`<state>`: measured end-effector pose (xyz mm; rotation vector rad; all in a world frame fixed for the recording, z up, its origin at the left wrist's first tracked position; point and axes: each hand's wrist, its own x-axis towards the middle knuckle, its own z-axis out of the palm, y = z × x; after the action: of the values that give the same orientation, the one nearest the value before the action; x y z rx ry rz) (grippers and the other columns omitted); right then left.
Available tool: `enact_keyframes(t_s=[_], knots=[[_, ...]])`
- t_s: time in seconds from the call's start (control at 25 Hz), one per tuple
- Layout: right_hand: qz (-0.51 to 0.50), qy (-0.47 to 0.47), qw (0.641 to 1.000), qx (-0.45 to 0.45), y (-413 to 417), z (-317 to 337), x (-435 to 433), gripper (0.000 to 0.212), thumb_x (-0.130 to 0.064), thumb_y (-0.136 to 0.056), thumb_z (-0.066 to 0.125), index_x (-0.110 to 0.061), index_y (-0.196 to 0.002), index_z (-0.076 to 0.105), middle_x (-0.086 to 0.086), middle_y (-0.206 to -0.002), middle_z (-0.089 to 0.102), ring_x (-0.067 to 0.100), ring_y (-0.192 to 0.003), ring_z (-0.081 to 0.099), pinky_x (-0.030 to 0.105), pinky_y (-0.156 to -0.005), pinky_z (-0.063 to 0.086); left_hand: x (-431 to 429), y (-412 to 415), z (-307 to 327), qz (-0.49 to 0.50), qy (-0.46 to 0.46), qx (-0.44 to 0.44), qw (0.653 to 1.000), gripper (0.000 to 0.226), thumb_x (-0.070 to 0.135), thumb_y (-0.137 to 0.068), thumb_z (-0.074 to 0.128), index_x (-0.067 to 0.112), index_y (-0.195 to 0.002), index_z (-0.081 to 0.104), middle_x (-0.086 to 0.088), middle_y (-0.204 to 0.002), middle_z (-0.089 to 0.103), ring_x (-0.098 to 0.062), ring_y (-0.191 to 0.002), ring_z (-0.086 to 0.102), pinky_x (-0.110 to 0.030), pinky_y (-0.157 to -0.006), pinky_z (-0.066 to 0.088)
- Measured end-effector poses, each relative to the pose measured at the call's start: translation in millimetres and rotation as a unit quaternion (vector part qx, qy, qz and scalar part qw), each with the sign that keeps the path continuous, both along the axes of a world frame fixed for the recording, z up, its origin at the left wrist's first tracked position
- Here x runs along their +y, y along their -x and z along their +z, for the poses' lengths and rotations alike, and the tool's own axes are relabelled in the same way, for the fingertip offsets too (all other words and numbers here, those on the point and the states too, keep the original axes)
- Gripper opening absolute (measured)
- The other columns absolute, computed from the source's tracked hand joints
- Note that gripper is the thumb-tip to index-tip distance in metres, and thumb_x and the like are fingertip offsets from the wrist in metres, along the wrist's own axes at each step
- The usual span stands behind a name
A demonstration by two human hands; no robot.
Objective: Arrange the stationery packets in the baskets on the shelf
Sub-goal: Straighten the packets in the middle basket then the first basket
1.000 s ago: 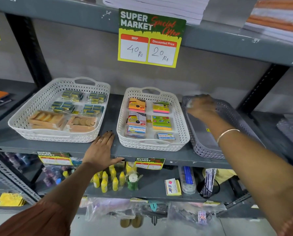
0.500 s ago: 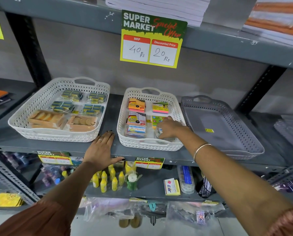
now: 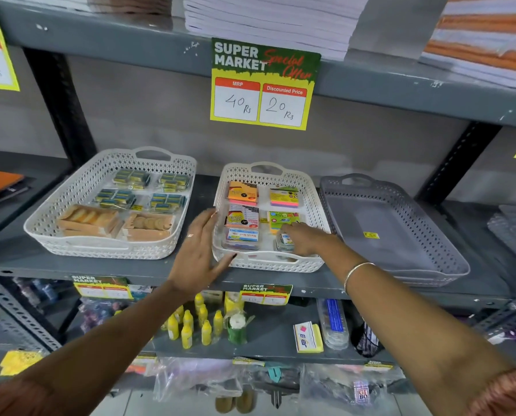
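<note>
Three baskets stand on the grey shelf. The left white basket (image 3: 70,202) holds blue-green packets (image 3: 130,179) at the back and tan packets (image 3: 88,221) in front. The middle white basket (image 3: 310,193) holds bright sticky-note packets (image 3: 242,192) in two columns. My right hand (image 3: 306,238) reaches into its front right corner and rests on a small clear packet (image 3: 284,242); the grip itself is hidden. My left hand (image 3: 201,253) is spread open against the middle basket's left front corner. The grey basket (image 3: 448,253) on the right holds nothing but a small yellow sticker.
A price sign (image 3: 264,85) hangs from the shelf above, under stacked notebooks (image 3: 268,22). The shelf below carries several yellow bottles (image 3: 187,325), an eraser box (image 3: 306,337) and bagged goods. Black uprights (image 3: 61,106) frame the bay.
My right hand came from the grey basket's far corner into the middle basket's front right. My left hand slid right from the shelf edge to the middle basket's left corner.
</note>
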<state>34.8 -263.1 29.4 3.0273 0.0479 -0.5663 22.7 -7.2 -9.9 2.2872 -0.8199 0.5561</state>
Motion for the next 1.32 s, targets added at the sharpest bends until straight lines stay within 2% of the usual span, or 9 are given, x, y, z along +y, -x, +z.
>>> enact_keyframes(t_s=[0.12,0.24,0.36,0.56,0.64,0.72,0.96,1.2,1.32], knots=[[0.004,-0.004,1.0,-0.007,2,-1,1,0.058,-0.013,-0.088,0.06,-0.013,-0.142,0.039,0.019,-0.136,0.051,0.034,-0.123,0.052,0.039,-0.097,0.047,-41,-28,40,-0.054,-0.11,0.056,0.991,0.066,0.036,-0.081,0.064,0.011,-0.135,0.035,-0.012,-0.139,0.045,-0.028,-0.126,0.043,-0.037,-0.103,0.037],[-0.003,-0.018,1.0,-0.015,4,-2,0,0.052,-0.015,-0.091,0.057,-0.015,-0.14,0.04,0.015,-0.138,0.048,0.032,-0.125,0.05,0.038,-0.096,0.045,-61,-56,47,-0.076,-0.328,0.155,0.929,0.072,0.035,-0.079,0.068,0.008,-0.136,0.033,-0.014,-0.142,0.042,-0.03,-0.127,0.043,-0.041,-0.106,0.038],[-0.003,-0.013,1.0,-0.01,5,-4,-1,0.056,-0.016,-0.093,0.053,-0.021,-0.145,0.033,0.016,-0.14,0.044,0.032,-0.129,0.044,0.04,-0.097,0.043,-64,-68,37,-0.087,-0.41,0.185,0.889,0.067,0.031,-0.082,0.066,0.007,-0.136,0.034,-0.016,-0.143,0.042,-0.031,-0.128,0.041,-0.039,-0.108,0.035],[-0.036,-0.111,0.993,0.02,-15,17,-11,0.077,-0.048,-0.091,0.055,-0.012,-0.151,0.023,0.011,-0.157,0.029,0.028,-0.143,0.03,0.036,-0.115,0.028,-61,-75,31,-0.111,-0.362,0.207,0.902,0.071,0.038,-0.081,0.066,0.01,-0.137,0.032,-0.013,-0.144,0.041,-0.028,-0.129,0.041,-0.035,-0.108,0.034],[-0.073,-0.171,0.981,-0.053,-36,28,-21,0.069,-0.046,-0.091,0.056,-0.011,-0.146,0.035,0.013,-0.149,0.042,0.027,-0.135,0.043,0.032,-0.108,0.036,-61,-83,38,-0.108,-0.261,0.25,0.926,0.077,0.047,-0.08,0.063,0.011,-0.139,0.029,-0.011,-0.146,0.039,-0.028,-0.13,0.04,-0.035,-0.107,0.033],[-0.069,-0.15,0.982,-0.087,-57,25,-31,0.064,-0.036,-0.089,0.063,-0.009,-0.142,0.041,0.015,-0.144,0.047,0.029,-0.131,0.046,0.033,-0.105,0.04,-65,-105,44,-0.082,-0.186,0.248,0.947,0.072,0.043,-0.082,0.062,0.008,-0.137,0.031,-0.014,-0.144,0.04,-0.029,-0.128,0.042,-0.036,-0.105,0.035],[-0.012,-0.065,0.998,0.004,-85,-23,-36,0.091,-0.029,-0.076,0.078,-0.014,-0.149,0.027,0.013,-0.15,0.034,0.031,-0.137,0.033,0.041,-0.113,0.034,-81,-146,22,-0.057,-0.344,0.252,0.903,0.073,0.028,-0.073,0.074,0.009,-0.133,0.036,-0.016,-0.133,0.047,-0.03,-0.119,0.047,-0.04,-0.1,0.041],[-0.013,-0.08,0.997,-0.013,-91,-28,-41,0.096,-0.029,-0.071,0.081,-0.015,-0.149,0.027,0.012,-0.15,0.031,0.031,-0.139,0.027,0.043,-0.114,0.032,-89,-139,33,-0.054,-0.325,0.328,0.885,0.063,0.014,-0.077,0.071,0.01,-0.131,0.041,-0.017,-0.134,0.05,-0.031,-0.119,0.05,-0.04,-0.099,0.044],[-0.027,-0.088,0.996,0.008,-92,-25,-41,0.101,-0.031,-0.071,0.081,-0.02,-0.151,0.021,0.012,-0.154,0.024,0.031,-0.143,0.022,0.045,-0.116,0.029,-87,-114,68,-0.054,-0.316,0.318,0.892,0.065,0.008,-0.083,0.064,0.005,-0.138,0.03,-0.022,-0.145,0.034,-0.034,-0.132,0.034,-0.038,-0.107,0.031]])
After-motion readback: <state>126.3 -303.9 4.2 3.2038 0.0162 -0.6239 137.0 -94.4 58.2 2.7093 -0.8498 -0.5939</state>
